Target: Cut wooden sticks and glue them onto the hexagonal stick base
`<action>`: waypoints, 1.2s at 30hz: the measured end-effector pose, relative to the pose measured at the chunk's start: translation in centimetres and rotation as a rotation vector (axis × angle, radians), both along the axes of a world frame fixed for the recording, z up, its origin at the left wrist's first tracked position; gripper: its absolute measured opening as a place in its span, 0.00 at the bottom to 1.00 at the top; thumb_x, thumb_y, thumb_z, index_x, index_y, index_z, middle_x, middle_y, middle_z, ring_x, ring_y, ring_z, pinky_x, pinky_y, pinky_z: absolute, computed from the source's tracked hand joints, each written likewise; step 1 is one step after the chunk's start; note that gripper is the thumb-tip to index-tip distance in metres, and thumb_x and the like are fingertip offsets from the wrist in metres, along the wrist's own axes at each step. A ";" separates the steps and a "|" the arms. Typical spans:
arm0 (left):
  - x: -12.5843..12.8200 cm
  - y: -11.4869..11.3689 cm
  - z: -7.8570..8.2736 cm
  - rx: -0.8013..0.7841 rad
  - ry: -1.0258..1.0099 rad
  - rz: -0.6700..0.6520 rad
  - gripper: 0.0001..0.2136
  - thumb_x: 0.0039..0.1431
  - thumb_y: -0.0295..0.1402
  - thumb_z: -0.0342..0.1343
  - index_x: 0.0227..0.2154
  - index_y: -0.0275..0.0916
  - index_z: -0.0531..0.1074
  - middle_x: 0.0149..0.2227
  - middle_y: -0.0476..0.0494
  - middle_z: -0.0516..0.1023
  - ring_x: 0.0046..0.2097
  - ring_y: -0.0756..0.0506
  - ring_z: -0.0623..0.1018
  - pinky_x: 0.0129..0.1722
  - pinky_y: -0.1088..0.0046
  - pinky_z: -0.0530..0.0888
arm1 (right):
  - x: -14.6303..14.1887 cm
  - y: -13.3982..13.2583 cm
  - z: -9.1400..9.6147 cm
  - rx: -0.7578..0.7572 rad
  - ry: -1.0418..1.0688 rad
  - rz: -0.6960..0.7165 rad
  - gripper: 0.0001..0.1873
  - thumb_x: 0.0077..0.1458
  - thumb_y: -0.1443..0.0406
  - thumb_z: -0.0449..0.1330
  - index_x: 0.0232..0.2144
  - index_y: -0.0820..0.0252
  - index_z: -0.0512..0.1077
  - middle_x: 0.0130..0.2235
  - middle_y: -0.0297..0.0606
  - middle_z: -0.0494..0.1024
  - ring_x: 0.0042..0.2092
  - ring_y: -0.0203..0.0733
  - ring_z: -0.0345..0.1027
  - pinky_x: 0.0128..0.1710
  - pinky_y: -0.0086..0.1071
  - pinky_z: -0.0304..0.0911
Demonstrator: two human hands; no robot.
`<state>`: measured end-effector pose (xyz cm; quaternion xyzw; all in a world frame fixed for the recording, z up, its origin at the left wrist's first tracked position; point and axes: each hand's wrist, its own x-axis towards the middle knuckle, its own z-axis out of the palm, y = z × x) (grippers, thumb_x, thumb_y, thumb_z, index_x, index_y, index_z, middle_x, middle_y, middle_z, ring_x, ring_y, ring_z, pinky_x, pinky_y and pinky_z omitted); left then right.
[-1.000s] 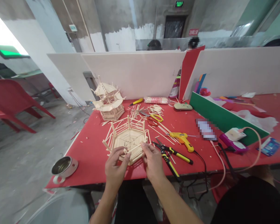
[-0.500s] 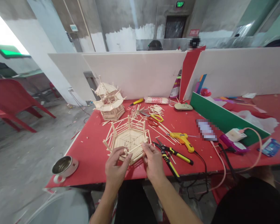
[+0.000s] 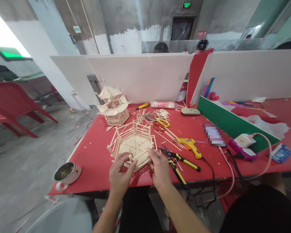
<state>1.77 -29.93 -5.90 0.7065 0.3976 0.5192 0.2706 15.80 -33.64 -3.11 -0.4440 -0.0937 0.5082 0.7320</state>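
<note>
Wooden and pale, our stick frame point(image 3: 131, 145) is sitting on the red table point(image 3: 94, 165), near its front edge. Our left hand point(image 3: 120, 168) and right hand point(image 3: 160, 166) are pinching its near side. We are expecting it to be light, stiff and easy to snap, so its flat base point(image 3: 138, 146) is looking best for holding. Grey walls point(image 3: 150, 13) are rising behind white boards point(image 3: 147, 71).

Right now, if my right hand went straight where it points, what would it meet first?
Your right hand would likely first meet the pale, six-sided wooden-stick frame, which it seems to touch, though depth is unclear.
</note>
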 end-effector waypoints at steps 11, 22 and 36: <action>0.6 -0.4 0.9 -0.132 -0.263 -0.036 0.29 0.51 0.34 0.68 0.57 0.41 0.68 0.55 0.37 0.74 0.57 0.37 0.75 0.59 0.56 0.71 | 1.5 -3.8 -0.6 -0.058 -0.050 0.027 0.30 0.40 0.50 0.72 0.41 0.62 0.75 0.26 0.30 0.74 0.18 0.23 0.47 0.15 0.21 0.41; 2.4 -6.0 6.1 0.462 -0.202 0.282 0.11 0.57 0.24 0.60 0.42 0.39 0.75 0.41 0.42 0.75 0.45 0.45 0.75 0.47 0.66 0.73 | 5.9 -9.6 -0.5 0.040 -0.119 -0.018 0.20 0.44 0.51 0.71 0.34 0.61 0.79 0.25 0.31 0.71 0.21 0.25 0.51 0.18 0.22 0.45; 7.7 -9.4 1.3 0.018 0.362 -0.242 0.08 0.64 0.31 0.52 0.33 0.39 0.77 0.28 0.43 0.77 0.30 0.48 0.75 0.30 0.74 0.69 | 8.0 -11.8 -2.3 -0.021 -0.556 0.044 0.26 0.49 0.44 0.62 0.32 0.61 0.80 0.24 0.35 0.73 0.26 0.37 0.60 0.25 0.29 0.56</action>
